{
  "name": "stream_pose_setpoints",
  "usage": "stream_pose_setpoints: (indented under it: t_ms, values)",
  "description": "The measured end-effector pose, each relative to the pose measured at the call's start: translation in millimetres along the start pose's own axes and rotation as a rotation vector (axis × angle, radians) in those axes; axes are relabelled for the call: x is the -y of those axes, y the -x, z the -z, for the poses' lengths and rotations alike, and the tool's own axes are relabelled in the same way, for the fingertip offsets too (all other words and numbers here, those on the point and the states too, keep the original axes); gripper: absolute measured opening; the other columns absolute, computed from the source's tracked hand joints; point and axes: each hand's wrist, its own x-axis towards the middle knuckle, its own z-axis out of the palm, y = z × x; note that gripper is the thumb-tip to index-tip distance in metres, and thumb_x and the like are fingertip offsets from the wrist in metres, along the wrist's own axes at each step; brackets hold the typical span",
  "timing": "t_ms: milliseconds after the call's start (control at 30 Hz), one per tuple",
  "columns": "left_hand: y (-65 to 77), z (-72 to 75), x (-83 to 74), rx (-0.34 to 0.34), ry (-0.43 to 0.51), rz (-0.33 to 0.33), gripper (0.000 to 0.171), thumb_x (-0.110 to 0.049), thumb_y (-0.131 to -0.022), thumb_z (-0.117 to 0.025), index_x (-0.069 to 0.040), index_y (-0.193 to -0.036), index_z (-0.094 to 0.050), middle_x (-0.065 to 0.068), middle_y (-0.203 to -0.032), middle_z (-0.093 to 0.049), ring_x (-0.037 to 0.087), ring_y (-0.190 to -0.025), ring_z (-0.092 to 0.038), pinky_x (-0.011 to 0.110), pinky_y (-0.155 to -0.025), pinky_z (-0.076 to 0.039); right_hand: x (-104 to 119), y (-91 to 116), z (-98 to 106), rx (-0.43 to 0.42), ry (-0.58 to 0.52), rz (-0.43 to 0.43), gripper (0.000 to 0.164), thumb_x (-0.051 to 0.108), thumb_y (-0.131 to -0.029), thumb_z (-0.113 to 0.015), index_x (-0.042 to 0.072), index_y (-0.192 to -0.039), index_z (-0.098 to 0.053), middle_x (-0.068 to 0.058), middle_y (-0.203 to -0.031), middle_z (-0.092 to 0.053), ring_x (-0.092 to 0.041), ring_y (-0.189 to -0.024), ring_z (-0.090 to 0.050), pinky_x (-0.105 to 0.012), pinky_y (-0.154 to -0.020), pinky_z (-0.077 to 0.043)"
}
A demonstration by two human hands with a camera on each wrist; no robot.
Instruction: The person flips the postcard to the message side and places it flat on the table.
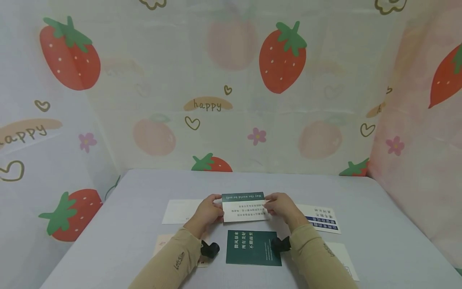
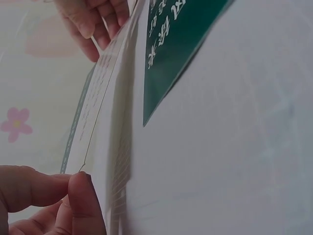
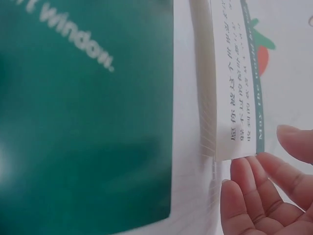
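A white card with a green band along its far edge (image 1: pixel 243 212) is raised at a tilt over the table, its print upside down in the head view. At its left edge my left hand (image 1: pixel 206 213) pinches a corner between thumb and finger (image 2: pixel 80 196). My right hand (image 1: pixel 285 208) is at the opposite edge; in the right wrist view its fingers (image 3: pixel 259 188) touch the card's end from beneath while the thumb stands apart. Nearer to me a dark green card (image 1: pixel 252 251) with white characters lies flat on the table.
Behind the left hand lies a plain white card (image 1: pixel 178 210); back right is a white card with blue bands (image 1: pixel 321 218). My sleeves partly cover a cream card (image 1: pixel 163 241) at front left and another white card (image 1: pixel 341 257) at front right. Strawberry-printed cloth walls (image 1: pixel 245 144) surround the white table (image 1: pixel 382 224).
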Motion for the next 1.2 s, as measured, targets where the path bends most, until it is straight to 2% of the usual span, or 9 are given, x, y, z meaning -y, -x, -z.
stream_pose_setpoints:
  t_ms: [200,367,733,1200]
  values:
    - [-1.9,2.3,0.4,-0.006,-0.025,-0.013,0.056,0.002,-0.079,-0.058,-0.010,-0.132,-0.043,0.009,-0.089,-0.058,0.018,-0.070,-0.058,0.026,-0.061,-0.051,1,1,1,-0.016,-0.042,0.001,0.037,0.009,-0.084,-0.062,0.004,-0.121,-0.057,-0.014,-0.105,-0.061,-0.016,-0.074,-0.061,-0.028,-0.066,-0.052]
    - [-2.0,5.4,1.0,-0.003,-0.033,0.000,0.049,-0.001,-0.081,-0.059,-0.010,-0.127,-0.048,0.009,-0.091,-0.058,0.019,-0.072,-0.058,0.027,-0.062,-0.051,1,3,1,-0.009,-0.070,-0.023,0.035,0.009,-0.085,-0.061,0.006,-0.120,-0.057,-0.014,-0.107,-0.060,-0.017,-0.070,-0.062,-0.028,-0.063,-0.052]
    - [-2.7,8.2,0.7,-0.031,-0.020,0.002,0.035,-0.001,-0.081,-0.061,-0.007,-0.115,-0.056,0.010,-0.087,-0.059,0.019,-0.072,-0.059,0.027,-0.062,-0.052,2,4,-1,-0.013,-0.128,-0.031,0.032,0.008,-0.086,-0.059,0.007,-0.118,-0.058,-0.014,-0.104,-0.060,-0.018,-0.079,-0.063,-0.031,-0.068,-0.054]
    - [-0.6,10.5,-1.9,-0.019,-0.024,-0.009,0.028,-0.003,-0.084,-0.059,-0.007,-0.112,-0.057,0.009,-0.089,-0.059,0.018,-0.072,-0.059,0.027,-0.063,-0.052,2,4,-2,-0.022,-0.174,-0.017,0.031,0.004,-0.085,-0.060,0.004,-0.115,-0.058,-0.014,-0.099,-0.060,-0.021,-0.081,-0.062,-0.031,-0.068,-0.055]
